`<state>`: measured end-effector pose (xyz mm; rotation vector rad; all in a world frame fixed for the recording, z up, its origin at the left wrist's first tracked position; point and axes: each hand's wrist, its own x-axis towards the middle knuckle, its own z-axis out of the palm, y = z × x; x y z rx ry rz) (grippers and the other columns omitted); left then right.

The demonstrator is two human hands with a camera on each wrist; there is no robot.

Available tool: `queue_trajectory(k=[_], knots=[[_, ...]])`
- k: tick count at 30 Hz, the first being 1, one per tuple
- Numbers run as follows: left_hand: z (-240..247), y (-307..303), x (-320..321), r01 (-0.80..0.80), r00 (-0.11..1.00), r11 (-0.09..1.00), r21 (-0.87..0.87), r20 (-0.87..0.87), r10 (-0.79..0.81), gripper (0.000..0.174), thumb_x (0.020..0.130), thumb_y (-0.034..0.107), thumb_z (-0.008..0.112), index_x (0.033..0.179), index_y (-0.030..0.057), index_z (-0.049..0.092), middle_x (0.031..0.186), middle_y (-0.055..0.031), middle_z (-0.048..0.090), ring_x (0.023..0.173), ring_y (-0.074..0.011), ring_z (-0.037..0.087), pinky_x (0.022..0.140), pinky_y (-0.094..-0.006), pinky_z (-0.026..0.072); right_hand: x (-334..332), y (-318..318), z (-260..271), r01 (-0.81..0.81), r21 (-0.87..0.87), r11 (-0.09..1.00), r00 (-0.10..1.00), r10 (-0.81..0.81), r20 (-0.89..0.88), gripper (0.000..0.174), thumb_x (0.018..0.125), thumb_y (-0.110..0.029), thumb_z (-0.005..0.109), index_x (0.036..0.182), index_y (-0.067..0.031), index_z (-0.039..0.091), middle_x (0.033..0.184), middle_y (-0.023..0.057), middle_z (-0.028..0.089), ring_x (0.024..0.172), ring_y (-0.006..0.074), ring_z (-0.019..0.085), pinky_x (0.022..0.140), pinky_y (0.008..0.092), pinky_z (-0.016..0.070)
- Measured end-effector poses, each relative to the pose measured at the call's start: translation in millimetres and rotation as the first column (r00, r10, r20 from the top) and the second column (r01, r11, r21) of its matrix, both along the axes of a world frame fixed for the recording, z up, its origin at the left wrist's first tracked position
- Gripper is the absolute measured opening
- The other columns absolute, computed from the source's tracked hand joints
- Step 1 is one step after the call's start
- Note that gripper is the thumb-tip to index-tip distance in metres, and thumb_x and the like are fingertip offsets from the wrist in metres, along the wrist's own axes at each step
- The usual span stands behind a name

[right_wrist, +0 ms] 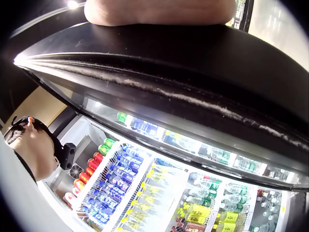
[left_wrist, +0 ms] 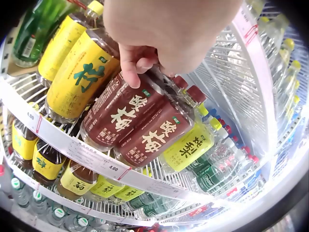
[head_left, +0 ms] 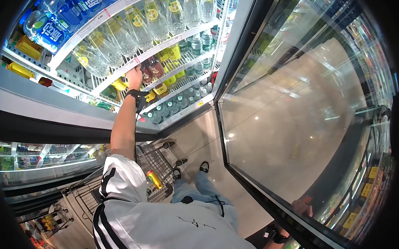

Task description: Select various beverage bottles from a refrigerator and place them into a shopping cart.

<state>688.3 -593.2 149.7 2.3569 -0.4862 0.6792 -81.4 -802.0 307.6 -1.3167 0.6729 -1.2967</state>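
My left hand (head_left: 134,77) reaches into the drinks cooler. In the left wrist view its fingers (left_wrist: 129,72) grip the top of a dark red plum juice bottle (left_wrist: 120,113), which leans in the shelf row. The hand hides that bottle's neck and cap. A second dark red plum bottle (left_wrist: 157,135) stands right beside it. Yellow-labelled bottles (left_wrist: 84,72) are on the other side. My right hand (head_left: 302,208) is at the frame of the swung-out glass door (head_left: 291,127). In the right wrist view only part of this hand (right_wrist: 159,12) shows, against the black door frame (right_wrist: 159,48); its fingers are hidden.
Clear bottles with lemon labels (head_left: 137,23) fill the shelf above, with large blue bottles (head_left: 58,27) higher up. Small water bottles (head_left: 178,102) line the bottom. A shopping cart (head_left: 152,160) holding a yellow can (head_left: 154,179) stands beside my legs.
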Motion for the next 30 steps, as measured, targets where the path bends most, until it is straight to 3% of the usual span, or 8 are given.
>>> queue_trajectory(k=[11, 14, 19, 20, 25, 26, 27, 30], knots=[[-4, 4, -25, -0.007, 0.987, 0.999, -0.043, -0.16, 0.0, 0.05, 0.083, 0.007, 0.063, 0.131, -0.0008, 0.049, 0.123, -0.0258, 0.055, 0.114, -0.0447, 0.052, 0.097, -0.0491, 0.042, -11, 2, -18, -0.28, 0.086, 0.956, 0.926, 0.245, 0.286, 0.025, 0.099, -0.016, 0.045, 0.075, -0.0112, 0.044, 0.063, -0.0029, 0.034, 0.058, 0.0116, 0.032, 0.052, 0.0296, 0.0255], [-19, 0, -83, 0.071, 0.954, 0.963, -0.261, -0.263, -0.142, 0.049, 0.085, 0.005, 0.059, 0.131, -0.0044, 0.046, 0.109, -0.0245, 0.055, 0.102, -0.0436, 0.055, 0.089, -0.0499, 0.0448, 1, 19, -14, -0.239, -0.18, 0.954, 0.971, 0.238, -0.025, 0.014, 0.099, -0.016, 0.045, 0.087, -0.0115, 0.042, 0.065, -0.0033, 0.031, 0.06, 0.0122, 0.027, 0.058, 0.0279, 0.0274], [-66, 48, -273, 0.481, 0.863, 0.83, -0.281, -0.017, -0.506, 0.024, 0.088, 0.008, 0.059, 0.109, -0.0037, 0.057, 0.091, -0.0227, 0.057, 0.084, -0.0408, 0.057, 0.075, -0.0457, 0.0465, 41, 86, 1, -0.073, -0.131, 0.989, 0.995, 0.063, -0.082, 0.022, 0.101, -0.022, 0.041, 0.08, -0.015, 0.039, 0.07, -0.0026, 0.033, 0.066, 0.0118, 0.03, 0.062, 0.0307, 0.0297], [-54, 69, -319, 0.483, 0.82, 0.816, -0.316, -0.164, -0.549, 0.024, 0.088, 0.009, 0.061, 0.11, -0.0021, 0.059, 0.089, -0.0214, 0.057, 0.08, -0.0388, 0.058, 0.072, -0.0429, 0.0474, 68, 111, 6, 0.261, 0.368, 0.893, 0.903, -0.36, 0.233, 0.023, 0.101, -0.026, 0.042, 0.082, -0.0137, 0.043, 0.073, -0.0022, 0.038, 0.069, 0.0119, 0.037, 0.065, 0.0296, 0.0335], [-20, 191, -437, 0.334, 0.663, 0.836, -0.434, -0.523, -0.536, 0.017, 0.093, 0.012, 0.058, 0.1, -0.0016, 0.064, 0.088, -0.0161, 0.059, 0.075, -0.0301, 0.059, 0.067, -0.0359, 0.0469, 114, 183, 10, 0.014, 0.36, 0.933, 0.952, -0.122, 0.282, 0.022, 0.1, -0.026, 0.045, 0.095, -0.0084, 0.057, 0.087, -0.0009, 0.057, 0.087, 0.0161, 0.056, 0.085, 0.0338, 0.0459], [-19, 220, -449, 0.294, 0.659, 0.884, -0.364, -0.592, -0.463, 0.016, 0.092, 0.01, 0.056, 0.097, -0.002, 0.065, 0.091, -0.0179, 0.06, 0.08, -0.0355, 0.06, 0.07, -0.0395, 0.0478, 100, 177, -13, -0.459, 0.138, 0.878, 0.848, 0.387, 0.361, 0.025, 0.101, -0.026, 0.044, 0.102, -0.0058, 0.058, 0.095, 0.0016, 0.06, 0.093, 0.0173, 0.056, 0.09, 0.0351, 0.046], [-35, 250, -455, 0.27, 0.746, 0.914, -0.304, -0.534, -0.398, 0.017, 0.091, 0.013, 0.058, 0.093, -0.0018, 0.065, 0.089, -0.0203, 0.062, 0.082, -0.0383, 0.061, 0.071, -0.0421, 0.0485, 136, 210, 3, -0.057, 0.404, 0.913, 0.982, -0.023, 0.189, 0.027, 0.102, -0.026, 0.043, 0.109, -0.0052, 0.058, 0.103, 0.0039, 0.059, 0.097, 0.0174, 0.054, 0.092, 0.0355, 0.0442], [-70, 350, -472, 0.057, 0.81, 0.982, -0.18, -0.567, -0.151, 0.021, 0.091, 0.018, 0.058, 0.092, -0.0018, 0.066, 0.087, -0.0239, 0.063, 0.083, -0.0418, 0.062, 0.07, -0.0464, 0.0488, 185, 245, 14, -0.43, 0.246, 0.869, 0.896, 0.378, 0.231, 0.039, 0.102, -0.03, 0.043, 0.125, -0.0008, 0.055, 0.122, 0.0068, 0.058, 0.114, 0.0193, 0.051, 0.102, 0.0378, 0.0383]])
